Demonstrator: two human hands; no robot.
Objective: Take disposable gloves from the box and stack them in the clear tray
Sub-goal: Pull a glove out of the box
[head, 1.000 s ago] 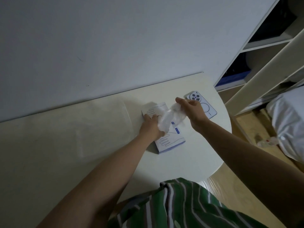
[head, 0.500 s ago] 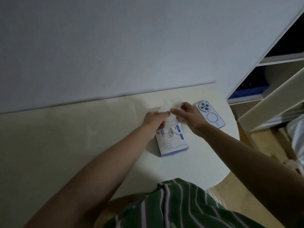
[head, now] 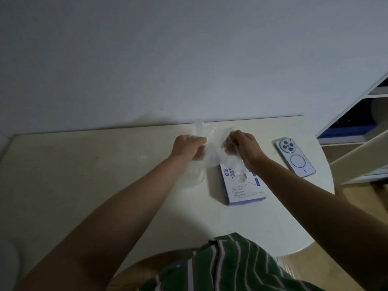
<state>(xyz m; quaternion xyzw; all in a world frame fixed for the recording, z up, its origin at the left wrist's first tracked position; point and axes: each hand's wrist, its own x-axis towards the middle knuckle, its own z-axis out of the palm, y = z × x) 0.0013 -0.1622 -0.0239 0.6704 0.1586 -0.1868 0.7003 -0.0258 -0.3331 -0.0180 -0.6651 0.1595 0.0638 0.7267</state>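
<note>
Progress is looking early: left hand (head: 188, 147) and right hand (head: 243, 148) are together pinching one glove (head: 212, 148) with curled fingers, holding it spread above the worktop (head: 84, 185). At five o'clock below them the box (head: 243, 190) is lying. I am finding the tray too faint to place, so stacking is looking undone.

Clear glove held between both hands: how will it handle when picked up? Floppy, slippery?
Likely very floppy: the glove sags and crumples between the left hand and right hand. Probably near weightless: it is thin enough to see through. May slip, since both hands pinch it.
</note>
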